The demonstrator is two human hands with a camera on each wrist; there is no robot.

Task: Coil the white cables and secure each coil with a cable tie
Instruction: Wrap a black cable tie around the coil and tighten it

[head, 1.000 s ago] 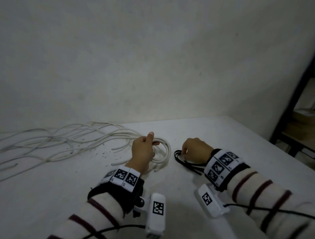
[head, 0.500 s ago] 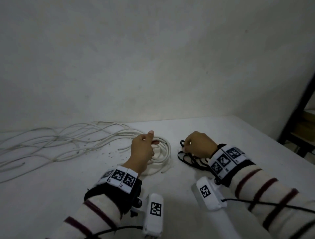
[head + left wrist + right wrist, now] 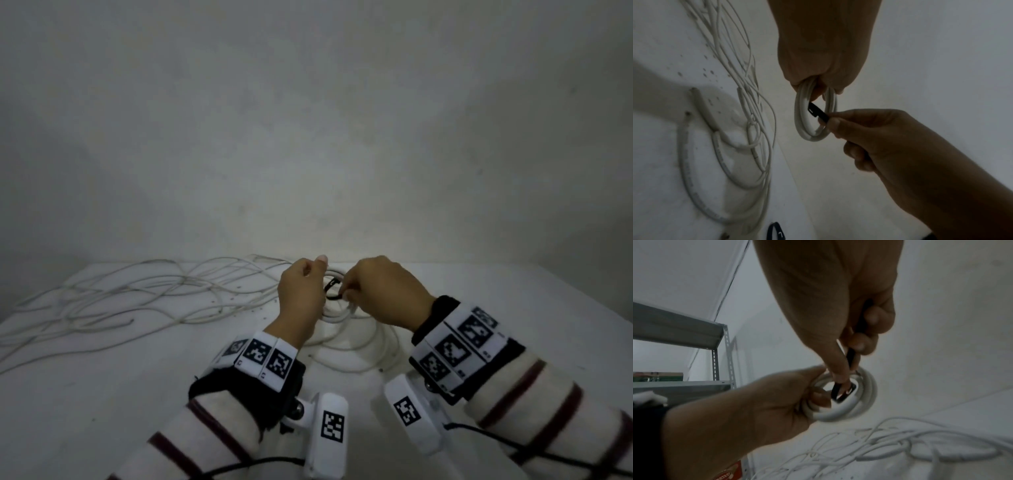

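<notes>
**Head view: tie goes through the first coil**

Head view shows both hands meeting above the bench (image 3: 513,308), near its far edge, with the step in hand being the tying of one finished coil. The left hand (image 3: 301,294) lifts the coil (image 3: 807,123) clear of the surface; its grip is clenched round the bunched turns at the top, so the loop hangs below the fingers in the left wrist view. The right hand (image 3: 383,294) pinches a black cable tie (image 3: 817,112) between thumb and forefinger, the remaining fingers curled over the rest of the strap. The tie's head end pokes into the open middle of the coil, close to the inner turns; whether it touches them cannot be told.

My judgement is that the tie is only being threaded and is not yet closed. The next move calls for passing the strap fully round all the turns, then feeding the tail into the head and pulling snug while the left hand keeps the turns together.

Loose white cables (image 3: 137,301) lie tangled on the bench to the left, not yet coiled, and more turns of cable (image 3: 359,353) rest below the hands. Another black tie (image 3: 774,232) lies on the bench.
</notes>
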